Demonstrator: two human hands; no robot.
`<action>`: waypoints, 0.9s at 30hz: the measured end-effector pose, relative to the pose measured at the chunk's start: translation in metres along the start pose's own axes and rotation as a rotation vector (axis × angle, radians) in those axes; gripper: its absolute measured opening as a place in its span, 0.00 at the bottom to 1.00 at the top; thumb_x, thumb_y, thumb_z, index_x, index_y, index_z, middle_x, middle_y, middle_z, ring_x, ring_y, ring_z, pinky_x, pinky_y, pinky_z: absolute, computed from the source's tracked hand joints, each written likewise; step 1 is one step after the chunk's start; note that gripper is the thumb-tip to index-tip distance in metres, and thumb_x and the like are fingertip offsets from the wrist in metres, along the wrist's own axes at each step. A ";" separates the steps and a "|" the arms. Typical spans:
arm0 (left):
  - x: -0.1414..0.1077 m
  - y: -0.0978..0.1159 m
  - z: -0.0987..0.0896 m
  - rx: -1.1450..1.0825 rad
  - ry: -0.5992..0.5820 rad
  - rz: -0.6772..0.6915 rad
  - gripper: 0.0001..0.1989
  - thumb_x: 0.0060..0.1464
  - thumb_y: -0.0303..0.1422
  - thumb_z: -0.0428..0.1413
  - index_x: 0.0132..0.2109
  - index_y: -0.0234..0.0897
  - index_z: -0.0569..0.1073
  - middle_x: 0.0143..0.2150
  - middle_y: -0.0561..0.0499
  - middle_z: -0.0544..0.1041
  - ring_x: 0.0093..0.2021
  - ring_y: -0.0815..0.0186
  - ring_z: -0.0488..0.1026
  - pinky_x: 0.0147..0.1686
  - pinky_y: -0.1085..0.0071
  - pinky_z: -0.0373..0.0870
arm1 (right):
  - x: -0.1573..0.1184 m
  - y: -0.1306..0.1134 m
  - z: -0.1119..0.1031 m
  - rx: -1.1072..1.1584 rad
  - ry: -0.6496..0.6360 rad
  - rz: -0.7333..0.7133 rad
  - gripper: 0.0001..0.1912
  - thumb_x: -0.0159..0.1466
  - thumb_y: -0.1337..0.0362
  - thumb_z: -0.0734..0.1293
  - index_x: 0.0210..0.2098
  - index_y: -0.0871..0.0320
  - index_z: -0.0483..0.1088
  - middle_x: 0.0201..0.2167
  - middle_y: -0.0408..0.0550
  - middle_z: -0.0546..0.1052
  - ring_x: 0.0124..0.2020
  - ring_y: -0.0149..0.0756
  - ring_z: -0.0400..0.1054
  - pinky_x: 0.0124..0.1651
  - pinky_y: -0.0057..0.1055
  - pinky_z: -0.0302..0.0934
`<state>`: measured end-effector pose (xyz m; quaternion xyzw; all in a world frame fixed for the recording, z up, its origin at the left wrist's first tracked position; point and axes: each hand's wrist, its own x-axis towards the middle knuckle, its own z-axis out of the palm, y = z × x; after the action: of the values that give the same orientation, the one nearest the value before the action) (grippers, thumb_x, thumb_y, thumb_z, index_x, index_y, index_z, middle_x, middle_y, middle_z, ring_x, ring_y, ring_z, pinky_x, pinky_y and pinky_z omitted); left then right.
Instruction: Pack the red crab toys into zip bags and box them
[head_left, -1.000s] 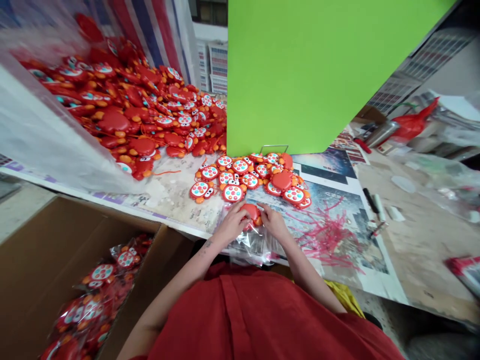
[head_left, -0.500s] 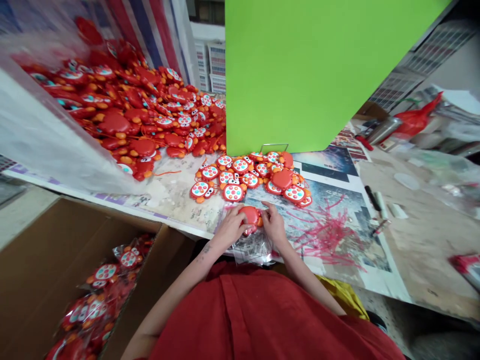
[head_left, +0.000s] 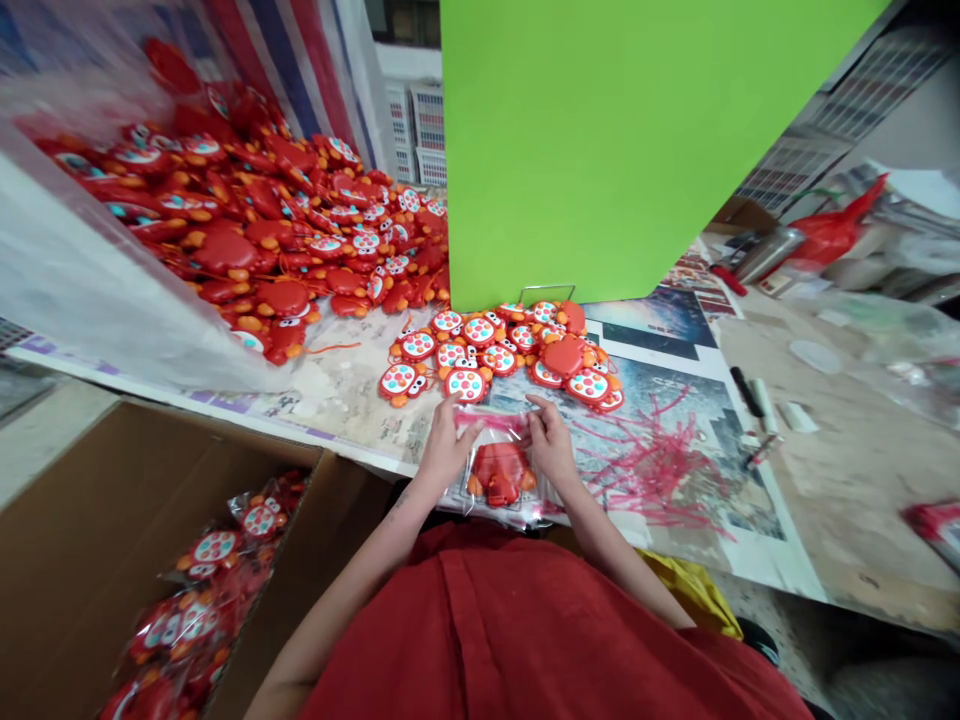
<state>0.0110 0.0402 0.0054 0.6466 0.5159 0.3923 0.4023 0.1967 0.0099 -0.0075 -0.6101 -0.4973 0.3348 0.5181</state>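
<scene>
A clear plastic bag [head_left: 491, 425] with a pink strip along its top edge lies at the table's front edge. Inside it is a red toy [head_left: 501, 472] with orange feet, its plain red side up. My left hand [head_left: 448, 445] pinches the bag's upper left corner, and my right hand [head_left: 551, 445] pinches the upper right corner. Just beyond my hands lies a group of similar toys [head_left: 465, 384], several with white faces and coloured dots up. Thin pink strips [head_left: 667, 465] are scattered to the right of my right hand.
A large heap of red toys [head_left: 225, 247] fills a striped sack at the left. Below it, a cardboard box [head_left: 67, 520] holds bagged toys. A green panel [head_left: 600, 150] stands at the back. Markers [head_left: 746, 392] and plastic bags [head_left: 885, 340] lie on the right.
The red toy has gone from between my fingers into the clear bag, nearer my body. Both hands have shifted to the bag's top edge and now hold its corners.
</scene>
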 end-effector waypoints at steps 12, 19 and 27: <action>-0.006 -0.001 0.007 -0.299 -0.253 -0.278 0.12 0.57 0.33 0.50 0.46 0.36 0.74 0.42 0.47 0.80 0.38 0.63 0.78 0.30 0.70 0.73 | 0.007 -0.014 0.001 -0.455 -0.039 -0.516 0.18 0.67 0.62 0.60 0.55 0.52 0.68 0.44 0.51 0.76 0.49 0.45 0.66 0.55 0.47 0.59; -0.006 0.016 -0.001 0.075 -0.219 0.062 0.12 0.58 0.28 0.47 0.43 0.36 0.75 0.39 0.48 0.80 0.43 0.61 0.76 0.46 0.65 0.70 | 0.008 -0.030 0.022 -0.672 -0.209 -0.679 0.21 0.68 0.65 0.59 0.59 0.53 0.67 0.40 0.52 0.78 0.49 0.45 0.65 0.53 0.42 0.59; -0.006 0.014 0.000 0.121 -0.285 0.128 0.15 0.59 0.28 0.47 0.49 0.39 0.74 0.46 0.48 0.80 0.48 0.61 0.76 0.50 0.64 0.70 | 0.017 -0.018 0.019 -0.643 -0.069 -0.497 0.17 0.61 0.69 0.62 0.48 0.55 0.72 0.36 0.50 0.77 0.43 0.45 0.64 0.49 0.42 0.54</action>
<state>0.0153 0.0326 0.0181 0.7502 0.4343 0.2896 0.4058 0.1797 0.0310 0.0072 -0.5908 -0.7260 0.0473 0.3488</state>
